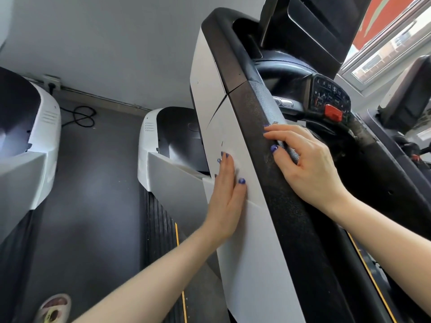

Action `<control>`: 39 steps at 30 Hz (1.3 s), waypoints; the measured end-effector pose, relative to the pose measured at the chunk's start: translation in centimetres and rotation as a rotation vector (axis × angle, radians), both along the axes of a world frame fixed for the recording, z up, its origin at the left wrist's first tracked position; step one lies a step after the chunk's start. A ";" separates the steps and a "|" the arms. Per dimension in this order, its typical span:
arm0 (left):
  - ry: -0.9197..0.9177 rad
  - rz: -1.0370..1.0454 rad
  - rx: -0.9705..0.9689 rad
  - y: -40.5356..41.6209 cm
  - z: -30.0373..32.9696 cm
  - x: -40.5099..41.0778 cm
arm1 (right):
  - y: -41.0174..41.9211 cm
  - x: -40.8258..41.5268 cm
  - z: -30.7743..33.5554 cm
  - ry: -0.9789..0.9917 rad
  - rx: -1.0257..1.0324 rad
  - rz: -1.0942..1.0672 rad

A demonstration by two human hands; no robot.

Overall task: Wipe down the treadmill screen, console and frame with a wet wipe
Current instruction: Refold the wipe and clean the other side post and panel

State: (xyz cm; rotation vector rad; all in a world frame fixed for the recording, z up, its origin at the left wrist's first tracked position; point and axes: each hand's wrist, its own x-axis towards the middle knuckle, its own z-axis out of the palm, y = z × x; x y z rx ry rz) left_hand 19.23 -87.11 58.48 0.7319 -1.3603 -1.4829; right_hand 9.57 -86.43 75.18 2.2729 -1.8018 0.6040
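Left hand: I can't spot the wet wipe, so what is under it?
The left hand lies flat, fingers straight, on the treadmill's white side panel. No wipe edge shows around it; the palm hides whatever lies beneath.

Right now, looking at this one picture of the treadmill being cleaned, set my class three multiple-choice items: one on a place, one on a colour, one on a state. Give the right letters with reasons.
1. Where does the left hand lie?
A. on the white side panel
B. on the floor
C. on the window sill

2. What colour is the stop button on the console?
A. green
B. red
C. yellow

3. How are the fingers of the left hand?
A. balled in a fist
B. pinching a cable
C. straight and flat

Answers:
1 A, the palm rests flat against the white panel.
2 B, the button shows bright red below the keys.
3 C, the fingers lie extended along the panel.
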 end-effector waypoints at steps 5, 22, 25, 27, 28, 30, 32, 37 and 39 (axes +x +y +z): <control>0.023 -0.056 -0.138 5.8 -0.3 0.7 | 0.1 -0.1 -0.1 -0.008 0.000 0.018; 0.033 -0.029 -0.175 3.5 1.9 0.6 | 0.1 -0.2 -0.2 -0.015 -0.026 -0.020; 0.050 -0.056 -0.244 6.5 1.4 1.0 | 0.1 -0.2 -0.2 -0.014 -0.023 -0.019; 0.043 -0.069 -0.255 6.8 1.2 1.2 | 0.1 -0.3 -0.3 -0.017 -0.024 -0.017; 0.037 -0.070 -0.264 6.3 1.2 1.2 | 0.1 -0.3 -0.3 -0.021 -0.024 -0.015; 0.034 -0.062 -0.271 4.7 1.6 1.2 | 0.0 -0.3 -0.3 -0.024 -0.031 -0.011; 0.042 -0.035 -0.233 2.4 2.5 1.0 | -0.1 -0.3 -0.3 -0.032 -0.044 -0.011; 0.041 0.031 -0.213 0.5 3.6 0.1 | 0.1 -0.2 -0.4 -0.065 -0.076 -0.023; 0.047 0.017 -0.230 1.9 3.3 0.2 | 0.2 -0.2 -0.3 -0.073 -0.089 -0.024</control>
